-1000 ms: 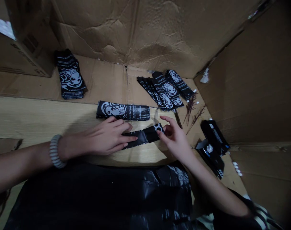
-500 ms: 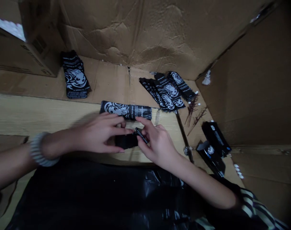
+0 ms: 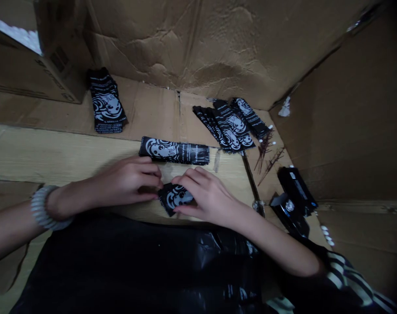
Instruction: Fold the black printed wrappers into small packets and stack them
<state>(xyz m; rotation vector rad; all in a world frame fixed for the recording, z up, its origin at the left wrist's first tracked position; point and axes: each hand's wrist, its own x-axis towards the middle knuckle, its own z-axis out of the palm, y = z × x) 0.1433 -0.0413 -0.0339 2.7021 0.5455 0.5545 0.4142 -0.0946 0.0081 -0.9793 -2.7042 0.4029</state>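
A small black sachet (image 3: pixel 176 197) printed with a white face lies between my hands, just above the cardboard. My right hand (image 3: pixel 210 194) grips it, fingers over its upper edge and thumb along its lower side; the right part is hidden under the hand. At the sachet's left corner, the curled fingertips and thumb of my left hand (image 3: pixel 129 179) pinch the edge. A grey coil band circles my left wrist. Just beyond the hands lies a stack of matching sachets (image 3: pixel 175 151), flat and lengthwise.
Another sachet pile (image 3: pixel 107 104) stands beside an open carton (image 3: pixel 54 74) at the left. Fanned sachets (image 3: pixel 233 124) lie at the back right, near thin dark sticks (image 3: pixel 267 152). Black boxes (image 3: pixel 295 192) sit to the right. Black plastic (image 3: pixel 136 266) covers the near side.
The held sachet has turned so that its printed face shows instead of a plain dark side. My left hand has drawn back left to its corner; the right hand now covers its right part.
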